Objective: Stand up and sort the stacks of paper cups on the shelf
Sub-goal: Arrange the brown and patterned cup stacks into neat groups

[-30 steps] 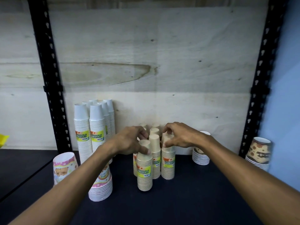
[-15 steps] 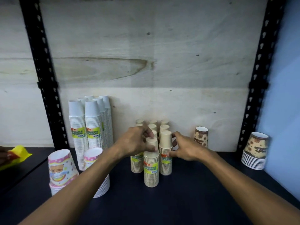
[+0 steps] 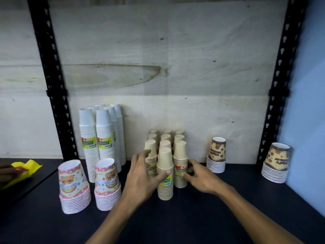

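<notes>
On the dark shelf board (image 3: 211, 217), against a pale plywood back panel (image 3: 175, 67), all cup stacks stand upside down.

Beige cup stacks: a tight cluster (image 3: 167, 143) at the middle of the shelf, in rows running back to the panel; the front stack (image 3: 165, 175) stands nearest the camera, with a yellow-green label.

Right-front beige stack: (image 3: 180, 164) just beside the front stack, touching or nearly so, with a red and yellow label.

Left hand: (image 3: 142, 175) fingers spread, thumb laid across the front stack's label, index fingertip against the left-front beige stack (image 3: 150, 152); it presses rather than clamps.

Right hand: (image 3: 198, 175) fingers loosely parted, thumb tip at the right-front stack's lower side, the other fingertips at its right side; whether it grips or only touches I cannot tell.

White cup stacks: tall group (image 3: 100, 138) left of the beige cluster, leaning near the panel, with green-yellow labels.

Pink bear-print stacks: two short ones at front left, one (image 3: 73, 187) tilted, the other (image 3: 107, 184) just beside the white group.

Brown patterned stacks: one (image 3: 216, 154) right of the beige cluster near the panel; another (image 3: 277, 162) well apart at the far right, beside the black upright (image 3: 279, 76).

Left edge: a yellow cloth (image 3: 22, 169) on the neighbouring shelf, with someone else's fingers on it.
</notes>
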Available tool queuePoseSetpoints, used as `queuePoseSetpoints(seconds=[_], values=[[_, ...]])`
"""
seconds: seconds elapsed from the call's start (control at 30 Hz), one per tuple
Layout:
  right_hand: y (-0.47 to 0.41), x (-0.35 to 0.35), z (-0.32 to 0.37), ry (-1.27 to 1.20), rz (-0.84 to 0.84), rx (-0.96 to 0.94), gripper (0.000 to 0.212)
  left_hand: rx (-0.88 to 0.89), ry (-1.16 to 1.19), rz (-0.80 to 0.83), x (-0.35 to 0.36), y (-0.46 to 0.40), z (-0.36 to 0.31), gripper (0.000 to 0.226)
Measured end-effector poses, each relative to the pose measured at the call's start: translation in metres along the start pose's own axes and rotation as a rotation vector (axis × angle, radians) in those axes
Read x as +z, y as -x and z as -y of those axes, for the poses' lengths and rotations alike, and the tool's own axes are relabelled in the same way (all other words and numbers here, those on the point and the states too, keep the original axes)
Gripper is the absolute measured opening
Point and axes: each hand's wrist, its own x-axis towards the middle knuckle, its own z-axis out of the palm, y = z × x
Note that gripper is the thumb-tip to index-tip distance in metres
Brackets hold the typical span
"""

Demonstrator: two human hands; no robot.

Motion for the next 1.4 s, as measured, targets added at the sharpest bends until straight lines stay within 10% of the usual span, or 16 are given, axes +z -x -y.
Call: queuePoseSetpoints(seconds=[0.33, 1.07, 1.4], values=[[0.005, 0.025, -0.014, -0.169, -0.032, -0.019, 0.069, -0.303, 0.09, 0.077, 0.041, 0.013, 0.058, 0.077], [-0.015, 0.041, -0.028, -0.217, -0.104, -0.034, 0.052, -0.233, 0.134, 0.075, 0.045, -0.01, 0.08, 0.061], [0.003, 0.028, -0.027, -0.151, -0.05, 0.055, 0.08, -0.19, 0.055, 0.028, 0.027, 0.004, 0.055, 0.069]])
